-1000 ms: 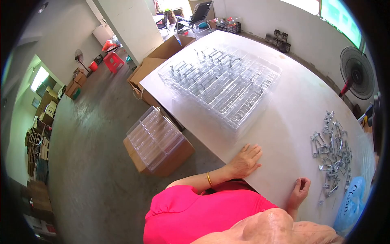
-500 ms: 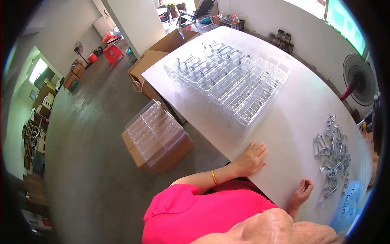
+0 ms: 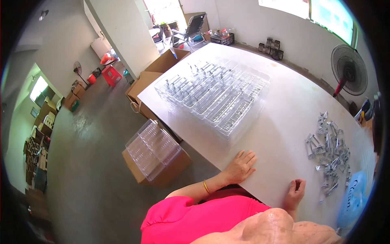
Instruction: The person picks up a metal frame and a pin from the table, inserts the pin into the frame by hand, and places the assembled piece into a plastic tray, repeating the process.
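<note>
My left hand [image 3: 240, 167] lies palm down near the table's edge, fingers apart, nothing held, a gold bracelet on its wrist. To its right, my right hand [image 3: 294, 192] rests on the tabletop with its fingers curled in; no object shows in it. Beyond my left hand stands a stack of clear plastic trays [image 3: 239, 122] with long compartments. Small metal parts sit in the far and left compartments. A loose heap of similar metal parts [image 3: 331, 148] lies to the right of my right hand, next to a blue plastic package [image 3: 352, 199].
The white table [image 3: 276, 138] has its edge against my body. Left of it, more clear trays [image 3: 154, 148] lie on a cardboard box [image 3: 172, 168] on the floor. An open carton [image 3: 146, 85] stands at the table's far left side. A fan [image 3: 348, 70] is at the right.
The whole view has tilted, so the tray stack sits lower and further left in the picture. Both hands remain on the table in nearly the same poses.
</note>
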A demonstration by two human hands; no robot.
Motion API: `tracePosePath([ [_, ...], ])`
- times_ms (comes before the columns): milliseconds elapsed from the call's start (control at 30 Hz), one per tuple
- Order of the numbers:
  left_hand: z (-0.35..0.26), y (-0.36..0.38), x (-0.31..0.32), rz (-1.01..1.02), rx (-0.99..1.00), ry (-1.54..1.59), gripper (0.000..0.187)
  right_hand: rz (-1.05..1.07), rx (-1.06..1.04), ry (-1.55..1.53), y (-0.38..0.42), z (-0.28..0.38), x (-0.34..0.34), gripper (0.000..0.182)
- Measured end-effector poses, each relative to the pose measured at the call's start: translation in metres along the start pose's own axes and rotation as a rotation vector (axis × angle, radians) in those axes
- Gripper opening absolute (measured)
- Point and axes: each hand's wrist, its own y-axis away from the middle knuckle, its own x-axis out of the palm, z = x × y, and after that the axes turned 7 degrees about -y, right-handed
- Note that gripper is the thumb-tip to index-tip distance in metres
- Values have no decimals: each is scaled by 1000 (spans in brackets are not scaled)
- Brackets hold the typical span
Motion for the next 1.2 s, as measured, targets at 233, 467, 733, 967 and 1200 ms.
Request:
tracePosePath([
  [233,-2,0,-3,12,1,-11,44,-73,-35,-65,2,6,1,7],
  [467,-2,1,5,21,12,-15,45,-10,-79,48,2,-1,0,10],
  [733,-1,0,0,37,-9,-28,44,5,1,-56,1,8,-2,12],
  [967,-2,2,1,48,1,-53,44,-5,110,-136,4,5,-4,14],
  [1200,-2,1,-2,47,7,-58,44,-14,146,-250,2,20,-3,13],
])
